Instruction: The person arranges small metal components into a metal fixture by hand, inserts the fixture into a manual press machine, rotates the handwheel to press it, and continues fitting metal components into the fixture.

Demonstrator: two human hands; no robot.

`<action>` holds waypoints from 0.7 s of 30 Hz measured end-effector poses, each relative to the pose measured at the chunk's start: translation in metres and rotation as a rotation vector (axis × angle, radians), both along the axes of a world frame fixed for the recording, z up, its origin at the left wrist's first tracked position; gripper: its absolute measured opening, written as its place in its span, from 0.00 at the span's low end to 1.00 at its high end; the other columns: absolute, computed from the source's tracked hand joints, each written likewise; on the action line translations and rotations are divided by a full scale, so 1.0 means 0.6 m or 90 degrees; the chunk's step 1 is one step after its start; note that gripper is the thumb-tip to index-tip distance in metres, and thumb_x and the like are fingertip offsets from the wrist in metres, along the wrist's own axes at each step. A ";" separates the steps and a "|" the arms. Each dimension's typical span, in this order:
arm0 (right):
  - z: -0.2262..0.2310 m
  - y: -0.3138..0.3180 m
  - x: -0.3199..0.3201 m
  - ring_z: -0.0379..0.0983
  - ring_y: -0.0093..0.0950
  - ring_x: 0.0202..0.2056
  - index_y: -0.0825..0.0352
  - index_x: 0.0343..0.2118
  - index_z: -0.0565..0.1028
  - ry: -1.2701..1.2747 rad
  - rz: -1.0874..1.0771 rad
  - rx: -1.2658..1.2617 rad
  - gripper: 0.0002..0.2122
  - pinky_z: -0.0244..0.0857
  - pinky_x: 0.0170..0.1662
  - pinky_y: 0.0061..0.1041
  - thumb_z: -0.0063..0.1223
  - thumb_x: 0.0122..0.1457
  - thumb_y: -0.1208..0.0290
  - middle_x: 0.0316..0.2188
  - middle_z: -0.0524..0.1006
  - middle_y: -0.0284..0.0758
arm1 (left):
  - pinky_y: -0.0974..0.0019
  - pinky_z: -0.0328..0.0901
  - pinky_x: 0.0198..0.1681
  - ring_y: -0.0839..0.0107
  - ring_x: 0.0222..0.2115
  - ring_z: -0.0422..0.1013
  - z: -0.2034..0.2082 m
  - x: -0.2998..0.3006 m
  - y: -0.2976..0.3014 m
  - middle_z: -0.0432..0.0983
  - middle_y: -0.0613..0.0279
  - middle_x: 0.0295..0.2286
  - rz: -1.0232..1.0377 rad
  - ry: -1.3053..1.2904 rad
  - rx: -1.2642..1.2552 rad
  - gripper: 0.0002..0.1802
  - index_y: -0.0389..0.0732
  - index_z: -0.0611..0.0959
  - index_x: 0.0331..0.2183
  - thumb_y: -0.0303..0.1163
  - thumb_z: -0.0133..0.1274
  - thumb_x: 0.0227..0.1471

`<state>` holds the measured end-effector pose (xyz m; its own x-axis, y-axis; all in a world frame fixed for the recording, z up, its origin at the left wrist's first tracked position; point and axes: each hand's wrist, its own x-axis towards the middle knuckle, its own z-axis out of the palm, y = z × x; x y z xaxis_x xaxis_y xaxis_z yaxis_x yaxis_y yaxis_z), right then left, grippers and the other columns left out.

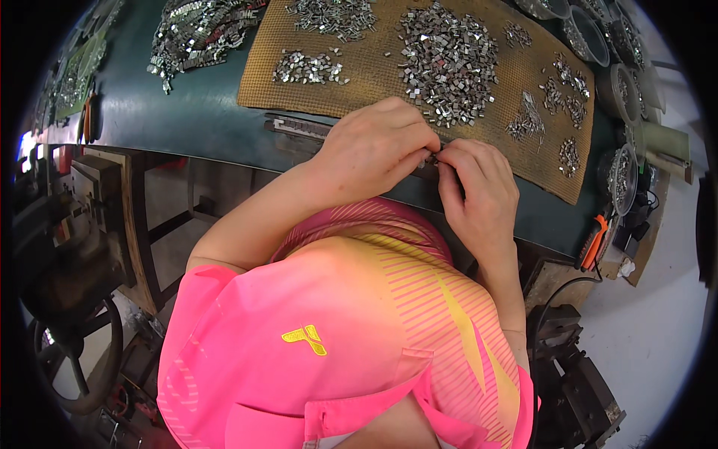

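My left hand (378,150) and my right hand (480,187) meet at the near edge of the dark green bench. Both are closed, thumbs and forefingers pinched together around something tiny that I cannot make out. Under the hands runs a narrow metal strip-like fixture (299,127), its left end showing beside my left wrist and the rest largely covered. Just beyond my fingertips lies a brown textured mat (366,82). A big heap of small shiny metal squares (449,63) sits on it, closest to my fingers.
Smaller piles of metal pieces (308,67) and thin metal pins (527,120) lie on the mat. Linked metal bands (198,37) are heaped at the far left. Clear plastic tubs (585,36) line the right side, above orange-handled pliers (593,243). A black handwheel (78,355) stands lower left.
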<state>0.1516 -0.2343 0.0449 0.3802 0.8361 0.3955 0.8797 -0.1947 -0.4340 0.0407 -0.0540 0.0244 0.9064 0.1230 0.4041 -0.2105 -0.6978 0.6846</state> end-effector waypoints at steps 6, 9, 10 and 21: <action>-0.005 0.000 -0.009 0.77 0.38 0.42 0.65 0.36 0.79 0.016 -0.019 0.001 0.09 0.71 0.49 0.38 0.68 0.52 0.76 0.38 0.79 0.34 | 0.57 0.70 0.37 0.57 0.36 0.74 0.001 0.001 -0.001 0.78 0.62 0.32 0.004 -0.008 0.006 0.08 0.43 0.84 0.36 0.26 0.64 0.50; -0.007 0.001 -0.009 0.77 0.38 0.42 0.65 0.36 0.79 0.007 -0.023 0.009 0.09 0.71 0.49 0.38 0.68 0.52 0.75 0.38 0.79 0.34 | 0.57 0.70 0.37 0.57 0.36 0.74 0.001 0.001 -0.002 0.78 0.62 0.32 0.010 -0.005 -0.001 0.08 0.43 0.84 0.36 0.26 0.64 0.50; -0.007 0.001 -0.009 0.77 0.38 0.42 0.65 0.36 0.79 0.012 -0.022 0.011 0.10 0.71 0.50 0.38 0.69 0.52 0.75 0.39 0.79 0.35 | 0.57 0.70 0.37 0.57 0.36 0.74 0.002 0.001 -0.002 0.78 0.62 0.31 0.010 -0.003 0.003 0.08 0.43 0.84 0.36 0.26 0.64 0.50; -0.020 -0.009 -0.001 0.78 0.37 0.44 0.65 0.37 0.80 0.012 0.000 0.036 0.09 0.71 0.54 0.41 0.68 0.54 0.75 0.40 0.80 0.35 | 0.57 0.70 0.38 0.57 0.36 0.74 0.002 0.000 0.001 0.79 0.63 0.32 0.006 0.004 0.003 0.09 0.43 0.84 0.36 0.26 0.64 0.50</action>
